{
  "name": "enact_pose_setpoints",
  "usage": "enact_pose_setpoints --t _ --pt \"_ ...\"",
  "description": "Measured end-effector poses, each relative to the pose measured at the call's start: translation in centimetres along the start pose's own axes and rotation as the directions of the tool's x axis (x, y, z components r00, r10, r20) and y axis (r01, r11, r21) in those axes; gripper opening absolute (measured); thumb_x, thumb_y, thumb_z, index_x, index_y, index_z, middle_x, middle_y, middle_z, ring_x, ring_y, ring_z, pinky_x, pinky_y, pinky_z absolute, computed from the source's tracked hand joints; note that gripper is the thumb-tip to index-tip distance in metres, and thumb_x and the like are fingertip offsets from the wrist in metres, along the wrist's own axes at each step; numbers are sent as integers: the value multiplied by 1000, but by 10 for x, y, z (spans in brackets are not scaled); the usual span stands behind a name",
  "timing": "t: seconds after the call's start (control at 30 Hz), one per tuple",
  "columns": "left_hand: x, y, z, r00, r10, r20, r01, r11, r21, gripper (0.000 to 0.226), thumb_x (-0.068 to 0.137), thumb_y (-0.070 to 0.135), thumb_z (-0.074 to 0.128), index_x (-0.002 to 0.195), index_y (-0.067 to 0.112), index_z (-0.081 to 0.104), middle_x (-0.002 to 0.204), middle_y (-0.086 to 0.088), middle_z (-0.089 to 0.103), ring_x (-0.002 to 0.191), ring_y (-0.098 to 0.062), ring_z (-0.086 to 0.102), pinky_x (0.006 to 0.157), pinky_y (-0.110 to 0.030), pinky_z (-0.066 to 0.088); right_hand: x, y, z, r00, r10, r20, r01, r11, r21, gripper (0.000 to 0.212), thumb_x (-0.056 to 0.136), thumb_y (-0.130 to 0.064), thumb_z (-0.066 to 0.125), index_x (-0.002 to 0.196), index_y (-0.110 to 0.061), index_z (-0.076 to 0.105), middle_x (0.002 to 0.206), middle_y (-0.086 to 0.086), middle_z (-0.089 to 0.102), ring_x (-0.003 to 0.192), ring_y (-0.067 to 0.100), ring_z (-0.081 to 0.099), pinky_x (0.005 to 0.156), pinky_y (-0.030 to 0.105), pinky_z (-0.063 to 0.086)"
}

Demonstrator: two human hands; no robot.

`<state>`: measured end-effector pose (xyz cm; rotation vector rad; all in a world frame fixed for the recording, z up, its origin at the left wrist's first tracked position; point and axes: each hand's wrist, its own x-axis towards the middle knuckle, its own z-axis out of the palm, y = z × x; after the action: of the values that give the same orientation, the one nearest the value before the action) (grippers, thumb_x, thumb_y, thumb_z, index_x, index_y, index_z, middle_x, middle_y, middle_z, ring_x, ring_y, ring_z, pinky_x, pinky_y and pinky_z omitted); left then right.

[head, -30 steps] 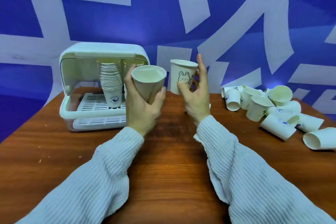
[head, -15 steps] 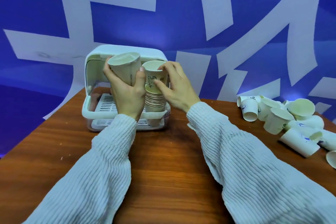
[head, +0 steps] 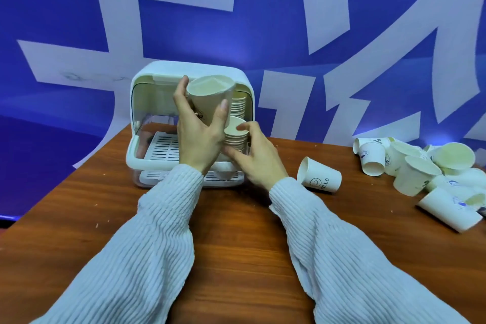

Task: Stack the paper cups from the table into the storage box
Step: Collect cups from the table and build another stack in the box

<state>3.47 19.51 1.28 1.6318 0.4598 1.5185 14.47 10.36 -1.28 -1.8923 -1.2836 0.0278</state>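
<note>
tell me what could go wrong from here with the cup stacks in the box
1. The right hand holds the front stack in the storage box; letting go off balance might tip it against the taller stack behind.
2. The left hand grips a cup close above both stacks, so lowering it could knock them.
3. A loose cup lies on its side by the right forearm and could be swept away.
</note>
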Motion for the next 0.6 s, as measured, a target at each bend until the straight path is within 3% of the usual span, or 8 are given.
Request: enact_pose_setpoints --t 0.1,0.17,0.27,0.33,0.43,0.5,0.6 --pt "1 -1 3 998 50 41 -51 999 14 87 91 36 75 157 23 20 150 -3 45 134 -14 51 110 -34 46 -8 0 7 995 91 -41 -82 977 197 94 81 -52 80 153 -44 21 151 -4 55 134 22 56 111 44 46" --pt "1 -5 7 992 102 75 -107 992 65 81 92 33 74 156 21 25 152 -5 44 137 -18 49 112 -42 44 -12 1 14 991 121 -64 -101 961 259 99 82 -48 81 155 -49 15 152 -6 54 137 20 55 114 47 44" --pt "0 -6 11 981 147 129 -169 968 185 65 93 29 73 148 19 41 145 -2 52 132 -18 52 110 -36 45 -16 4 23 987 119 -108 -81 949 305 95 85 -42 79 156 -49 15 152 -9 53 137 18 55 113 49 45" --pt "-1 -9 12 970 171 174 -224 907 356 56 90 37 71 139 19 51 136 -1 59 125 -21 54 105 -32 42 -16 6 25 986 114 -120 -72 948 311 93 87 -38 75 156 -50 13 154 -10 51 136 22 56 111 51 46" --pt "-3 -15 10 969 97 228 -217 774 594 63 85 54 60 140 27 50 134 -1 61 124 -29 53 103 -44 39 -15 9 26 988 118 -97 -80 940 331 97 89 -27 73 154 -57 7 154 -12 50 137 23 55 111 53 46" --pt "-5 -21 7 969 52 240 -203 718 665 62 87 62 49 139 29 54 137 -2 56 128 -29 48 105 -47 36 -16 10 28 990 118 -81 -82 934 348 98 89 -31 73 154 -58 5 154 -14 50 137 20 54 112 52 46" --pt "-8 -28 1 971 11 240 -170 736 656 58 93 63 34 124 27 69 143 2 52 132 -25 44 107 -49 35 -19 8 27 989 115 -96 -70 922 381 95 90 -40 73 157 -51 7 152 -13 50 137 10 53 113 46 46"
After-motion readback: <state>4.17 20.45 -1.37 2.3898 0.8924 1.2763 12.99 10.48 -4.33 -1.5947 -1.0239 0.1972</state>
